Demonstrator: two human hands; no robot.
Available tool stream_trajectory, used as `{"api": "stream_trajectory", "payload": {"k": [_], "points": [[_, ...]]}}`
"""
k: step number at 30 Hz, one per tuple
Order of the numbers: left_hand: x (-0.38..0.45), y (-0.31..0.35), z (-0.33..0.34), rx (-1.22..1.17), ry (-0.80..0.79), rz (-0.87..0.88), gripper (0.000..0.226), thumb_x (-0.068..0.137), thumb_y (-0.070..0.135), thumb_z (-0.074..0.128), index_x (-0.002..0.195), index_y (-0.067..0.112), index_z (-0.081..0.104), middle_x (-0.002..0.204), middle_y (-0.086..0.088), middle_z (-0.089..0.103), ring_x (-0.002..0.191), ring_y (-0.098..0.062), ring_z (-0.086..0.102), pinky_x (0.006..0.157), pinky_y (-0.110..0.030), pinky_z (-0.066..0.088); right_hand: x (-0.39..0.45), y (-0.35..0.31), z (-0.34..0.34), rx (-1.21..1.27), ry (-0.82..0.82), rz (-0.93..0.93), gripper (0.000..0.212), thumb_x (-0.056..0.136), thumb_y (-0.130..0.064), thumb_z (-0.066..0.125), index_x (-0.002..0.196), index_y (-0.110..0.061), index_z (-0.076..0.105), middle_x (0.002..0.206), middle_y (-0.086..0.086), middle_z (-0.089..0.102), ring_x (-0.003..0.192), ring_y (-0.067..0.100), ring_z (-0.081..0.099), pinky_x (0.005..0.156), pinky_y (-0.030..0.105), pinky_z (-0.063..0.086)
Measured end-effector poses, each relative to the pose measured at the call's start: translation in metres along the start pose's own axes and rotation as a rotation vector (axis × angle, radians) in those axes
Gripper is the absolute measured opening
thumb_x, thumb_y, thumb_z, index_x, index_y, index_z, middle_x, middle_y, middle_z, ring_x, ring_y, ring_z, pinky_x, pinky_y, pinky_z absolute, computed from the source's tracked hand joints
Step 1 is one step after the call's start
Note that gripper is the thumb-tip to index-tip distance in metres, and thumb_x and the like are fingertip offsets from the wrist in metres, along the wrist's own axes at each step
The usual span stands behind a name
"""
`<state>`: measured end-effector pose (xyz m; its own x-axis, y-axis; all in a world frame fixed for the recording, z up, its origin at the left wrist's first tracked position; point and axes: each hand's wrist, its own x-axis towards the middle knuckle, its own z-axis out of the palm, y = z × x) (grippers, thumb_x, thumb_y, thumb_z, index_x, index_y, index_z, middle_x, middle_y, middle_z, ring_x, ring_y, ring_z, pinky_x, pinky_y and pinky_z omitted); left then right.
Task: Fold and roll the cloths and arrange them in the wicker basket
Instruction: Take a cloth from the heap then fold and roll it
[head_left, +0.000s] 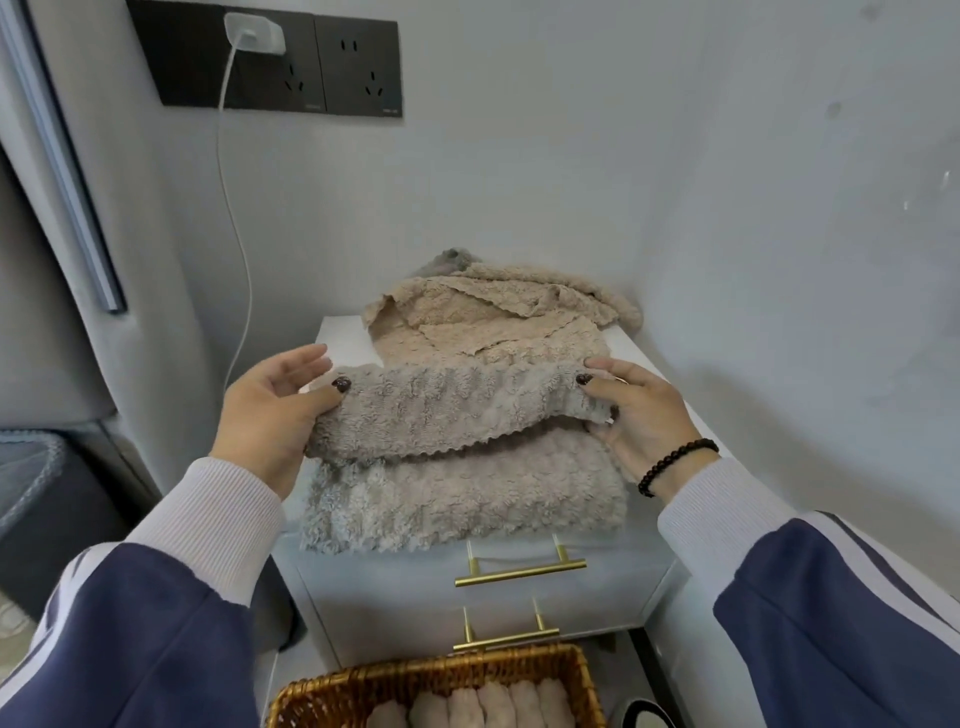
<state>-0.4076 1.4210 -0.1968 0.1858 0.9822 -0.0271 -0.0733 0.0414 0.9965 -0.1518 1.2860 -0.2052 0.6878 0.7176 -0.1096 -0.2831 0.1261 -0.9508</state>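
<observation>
Left hand (275, 410) and right hand (636, 410) each pinch one end of a fluffy grey-beige fleece cloth (447, 410), thumbs on top, the other fingers extended behind the fabric; its far edge is turned toward the person, its lower half flat on the small white bedside table (337, 332). At 12 o'clock from it, a loose heap of beige fleece cloths (498, 317) on the same top. At 6 o'clock, below the brass drawer handles (519, 569), a woven wicker basket (415, 675) holds a row of rolled beige cloths (483, 704). Black beaded bracelet (675, 465) on right wrist.
</observation>
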Motion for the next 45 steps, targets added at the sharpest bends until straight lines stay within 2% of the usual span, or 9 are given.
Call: {"api": "stream_trajectory", "payload": {"k": [4, 9, 12, 15, 25, 32, 35, 40, 45], "points": [[0.002, -0.005, -0.009, 0.198, 0.000, -0.213, 0.058, 0.079, -0.002, 0.073, 0.133, 0.001, 0.051, 0.117, -0.015, 0.062, 0.100, -0.029, 0.065, 0.087, -0.037, 0.052, -0.003, 0.001, -0.001, -0.038, 0.041, 0.005, 0.020, 0.078, 0.009, 0.064, 0.076, -0.010, 0.069, 0.092, 0.013, 0.067, 0.089, 0.025, 0.062, 0.086, 0.046, 0.051], [0.002, -0.009, -0.014, 0.422, -0.165, -0.348, 0.039, 0.079, 0.015, 0.078, 0.109, -0.005, 0.064, 0.081, -0.015, 0.068, 0.071, -0.025, 0.063, 0.071, -0.034, 0.055, 0.005, -0.003, -0.006, -0.514, 0.126, 0.192, 0.024, 0.067, -0.009, 0.078, 0.078, -0.009, 0.057, 0.083, 0.021, 0.061, 0.075, 0.025, 0.058, 0.068, 0.037, 0.056], [-0.003, -0.003, -0.014, 0.515, -0.244, -0.368, 0.060, 0.062, 0.032, 0.088, 0.104, -0.002, 0.063, 0.080, -0.014, 0.069, 0.070, -0.025, 0.061, 0.071, -0.035, 0.054, -0.003, -0.001, 0.000, -0.685, -0.001, 0.340, 0.018, 0.081, -0.002, 0.069, 0.077, -0.005, 0.052, 0.082, 0.011, 0.052, 0.065, 0.022, 0.058, 0.045, 0.029, 0.056], [-0.002, -0.003, -0.014, 0.590, -0.256, -0.321, 0.094, 0.040, 0.033, 0.096, 0.120, 0.008, 0.052, 0.101, -0.019, 0.069, 0.090, -0.032, 0.069, 0.085, -0.047, 0.056, 0.000, 0.005, 0.002, -0.840, 0.009, 0.188, 0.017, 0.084, 0.001, 0.064, 0.075, -0.007, 0.053, 0.077, 0.008, 0.054, 0.065, 0.020, 0.056, 0.057, 0.036, 0.060], [-0.004, -0.009, 0.014, 0.452, -0.031, 0.166, 0.051, 0.087, 0.006, 0.064, 0.132, 0.023, 0.048, 0.089, -0.004, 0.052, 0.072, -0.017, 0.052, 0.063, -0.028, 0.048, 0.000, 0.003, 0.022, -0.787, -0.177, -0.005, 0.042, 0.088, 0.002, 0.057, 0.124, -0.020, 0.057, 0.138, 0.008, 0.049, 0.118, 0.019, 0.056, 0.078, 0.025, 0.050], [-0.006, -0.006, 0.014, 0.350, -0.069, 0.032, 0.036, 0.088, -0.003, 0.057, 0.087, 0.028, 0.074, 0.093, -0.004, 0.071, 0.076, -0.024, 0.063, 0.076, -0.039, 0.056, 0.000, 0.002, 0.007, -0.632, 0.100, -0.135, 0.015, 0.079, -0.004, 0.069, 0.089, -0.016, 0.072, 0.088, 0.004, 0.067, 0.073, 0.014, 0.059, 0.071, 0.025, 0.051], [-0.004, -0.005, 0.010, 0.333, -0.083, -0.085, 0.025, 0.086, 0.001, 0.064, 0.101, 0.018, 0.074, 0.102, -0.007, 0.071, 0.090, -0.023, 0.067, 0.088, -0.039, 0.055, -0.003, -0.001, -0.006, -0.641, 0.115, -0.156, 0.014, 0.079, -0.003, 0.070, 0.076, -0.017, 0.069, 0.077, 0.004, 0.065, 0.069, 0.016, 0.057, 0.066, 0.026, 0.048], [-0.011, -0.011, 0.004, 0.465, -0.275, -0.180, 0.057, 0.082, 0.007, 0.072, 0.136, 0.008, 0.051, 0.113, -0.008, 0.064, 0.100, -0.024, 0.065, 0.094, -0.036, 0.050, -0.006, 0.004, -0.023, -0.845, 0.017, -0.117, 0.005, 0.085, -0.012, 0.066, 0.087, -0.017, 0.068, 0.062, 0.000, 0.049, 0.042, 0.007, 0.042, 0.046, 0.019, 0.037], [-0.012, -0.011, -0.005, 0.406, -0.312, -0.201, 0.048, 0.087, -0.001, 0.064, 0.132, 0.014, 0.053, 0.108, -0.014, 0.060, 0.067, -0.017, 0.062, 0.062, -0.025, 0.052, -0.006, 0.003, -0.030, -0.949, 0.037, -0.241, 0.014, 0.084, -0.011, 0.063, 0.081, -0.024, 0.066, 0.065, -0.002, 0.046, 0.056, 0.012, 0.044, 0.056, 0.025, 0.040]]}}
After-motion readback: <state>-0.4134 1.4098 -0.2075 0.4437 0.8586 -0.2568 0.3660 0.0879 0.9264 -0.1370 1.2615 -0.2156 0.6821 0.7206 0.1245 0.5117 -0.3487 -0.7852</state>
